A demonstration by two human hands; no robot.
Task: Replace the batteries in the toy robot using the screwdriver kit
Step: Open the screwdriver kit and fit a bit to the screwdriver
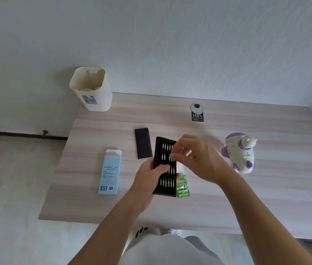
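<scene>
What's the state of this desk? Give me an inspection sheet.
Surface: pale wood-grain table.
Job's things: black bit tray mid-table; green batteries by its right edge; toy robot at right, untouched; black cover left of the tray.
Clutter: blue box at left; cream bin at the far left corner.
Hands: left hand grips the tray; right hand pinches over the bits, hold unclear.
Cables: nothing seen; grommet in the table.
Surroundings: white wall, pale floor.

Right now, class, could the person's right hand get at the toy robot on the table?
Probably yes. The toy robot sits just right of the right hand, with only bare table between them; the hand would first have to leave the bit tray.
</scene>
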